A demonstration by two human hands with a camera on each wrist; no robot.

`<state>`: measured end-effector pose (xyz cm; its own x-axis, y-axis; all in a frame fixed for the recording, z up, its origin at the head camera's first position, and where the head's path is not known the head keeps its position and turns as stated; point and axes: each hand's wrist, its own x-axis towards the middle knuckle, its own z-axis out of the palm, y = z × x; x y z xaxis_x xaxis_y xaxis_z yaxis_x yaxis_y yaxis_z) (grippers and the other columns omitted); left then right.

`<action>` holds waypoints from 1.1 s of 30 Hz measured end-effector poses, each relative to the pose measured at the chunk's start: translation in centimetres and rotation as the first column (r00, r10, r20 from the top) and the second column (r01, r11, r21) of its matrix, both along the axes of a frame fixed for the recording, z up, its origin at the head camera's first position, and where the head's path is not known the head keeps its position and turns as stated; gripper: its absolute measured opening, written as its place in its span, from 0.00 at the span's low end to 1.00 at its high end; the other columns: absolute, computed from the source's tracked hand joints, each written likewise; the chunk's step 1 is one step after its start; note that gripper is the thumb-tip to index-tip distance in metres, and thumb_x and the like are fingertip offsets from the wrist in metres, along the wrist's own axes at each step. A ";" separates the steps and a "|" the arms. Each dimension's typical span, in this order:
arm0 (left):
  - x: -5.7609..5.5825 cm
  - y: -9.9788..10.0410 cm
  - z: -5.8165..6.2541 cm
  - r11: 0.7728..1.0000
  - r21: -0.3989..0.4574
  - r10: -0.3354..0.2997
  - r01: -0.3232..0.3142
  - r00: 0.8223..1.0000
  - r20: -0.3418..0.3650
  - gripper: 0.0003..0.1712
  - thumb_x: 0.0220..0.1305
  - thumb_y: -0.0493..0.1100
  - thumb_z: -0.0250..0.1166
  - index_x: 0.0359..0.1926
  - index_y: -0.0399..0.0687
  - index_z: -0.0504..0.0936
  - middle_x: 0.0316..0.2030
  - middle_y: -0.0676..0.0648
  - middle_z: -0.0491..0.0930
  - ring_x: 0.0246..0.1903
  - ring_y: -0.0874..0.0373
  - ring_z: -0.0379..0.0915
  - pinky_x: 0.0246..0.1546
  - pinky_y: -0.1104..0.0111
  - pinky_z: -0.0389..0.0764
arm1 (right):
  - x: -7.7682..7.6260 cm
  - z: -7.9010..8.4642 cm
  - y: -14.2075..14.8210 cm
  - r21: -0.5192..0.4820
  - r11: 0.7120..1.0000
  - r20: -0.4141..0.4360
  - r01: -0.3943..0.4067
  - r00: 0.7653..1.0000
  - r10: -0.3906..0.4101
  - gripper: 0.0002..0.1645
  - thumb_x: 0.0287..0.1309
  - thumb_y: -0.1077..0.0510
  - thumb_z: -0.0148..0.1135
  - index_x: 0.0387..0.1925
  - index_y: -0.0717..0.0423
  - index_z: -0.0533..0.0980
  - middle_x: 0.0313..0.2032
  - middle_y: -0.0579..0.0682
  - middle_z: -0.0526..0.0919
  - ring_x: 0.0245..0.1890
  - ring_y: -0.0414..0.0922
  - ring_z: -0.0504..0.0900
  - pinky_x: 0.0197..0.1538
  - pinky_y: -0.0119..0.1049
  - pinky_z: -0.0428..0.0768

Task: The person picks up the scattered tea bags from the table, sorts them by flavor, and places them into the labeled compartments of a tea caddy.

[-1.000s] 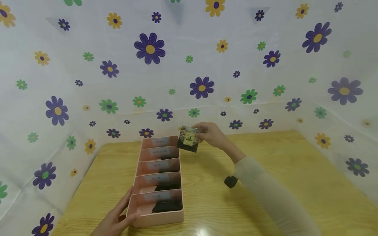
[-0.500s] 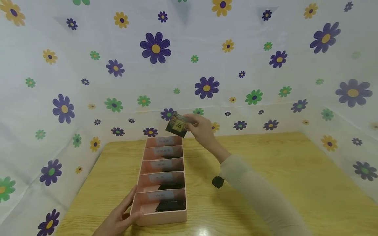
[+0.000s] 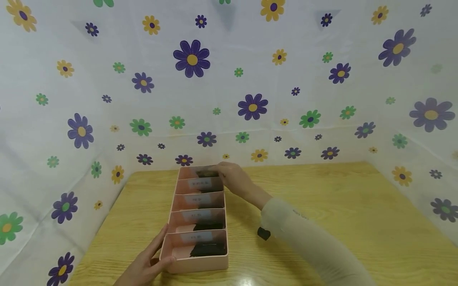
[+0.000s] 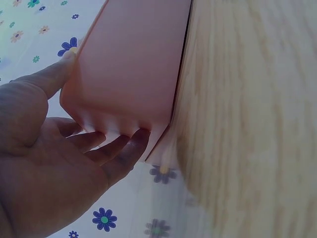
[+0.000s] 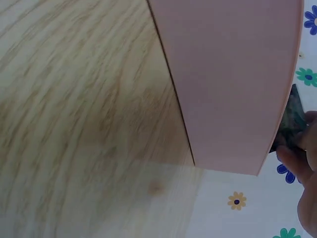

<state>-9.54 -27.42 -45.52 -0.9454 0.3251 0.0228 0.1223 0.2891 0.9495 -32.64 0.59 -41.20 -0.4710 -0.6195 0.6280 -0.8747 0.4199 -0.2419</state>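
Note:
A long pink box (image 3: pixel 196 265) with several compartments stands on the table, a printed label in each compartment. My left hand (image 3: pixel 146 260) grips its near left corner; in the left wrist view the thumb is at the rim and the fingertips press the wall (image 4: pixel 124 64). At the far compartment, my right hand (image 3: pixel 236 180) pinches a dark square tea sachet (image 3: pixel 207 173) between thumb and fingers. In the right wrist view the sachet (image 5: pixel 293 116) is partly hidden behind the box's rim. Dark sachets (image 3: pixel 209 249) lie in the nearer compartments.
The wooden table (image 3: pixel 304 190) extends on both sides of the box. White cloth (image 3: pixel 222 87) printed with flowers surrounds it at the back and sides. A small black piece (image 3: pixel 264 233) shows beneath the right sleeve (image 3: pixel 300 228).
My right hand has carried the tea sachet left over the far compartment, then lowered it there. The left hand still holds the box. The head view has shifted slightly.

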 end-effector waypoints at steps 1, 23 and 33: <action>0.0 0.0 0.0 1.000 0.000 -0.001 0.001 1.000 -0.007 0.47 0.77 0.36 0.60 0.82 0.36 0.40 0.78 0.26 0.39 0.61 0.89 0.51 0.47 0.68 0.82 | 0.0 -0.1 0.0 0.024 1.000 -0.006 -0.001 1.000 0.001 0.18 0.68 0.75 0.57 0.52 0.62 0.85 0.46 0.56 0.89 0.48 0.51 0.87 0.53 0.41 0.84; -0.5 0.0 0.6 0.998 -0.064 0.031 -0.025 0.995 0.096 0.48 0.77 0.40 0.61 0.83 0.41 0.40 0.80 0.31 0.39 0.74 0.50 0.48 0.51 0.71 0.79 | -0.1 -0.7 0.3 0.324 0.944 0.012 0.070 0.997 -0.078 0.20 0.63 0.75 0.58 0.54 0.65 0.83 0.49 0.57 0.87 0.52 0.53 0.83 0.59 0.43 0.79; -1.1 -0.6 0.3 0.999 -0.034 -0.021 0.025 0.995 0.101 0.47 0.79 0.39 0.59 0.83 0.42 0.38 0.80 0.31 0.36 0.75 0.54 0.51 0.51 0.72 0.79 | 0.8 -0.8 1.7 0.289 0.954 0.206 0.079 0.968 -0.142 0.26 0.76 0.66 0.53 0.71 0.70 0.68 0.70 0.64 0.71 0.71 0.58 0.68 0.73 0.48 0.65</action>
<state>-10.64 -28.06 -45.20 -0.9346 0.3456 -0.0839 0.0337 0.3207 0.9466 -31.88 2.29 -42.02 -0.6540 -0.6896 0.3110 -0.7564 0.5891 -0.2845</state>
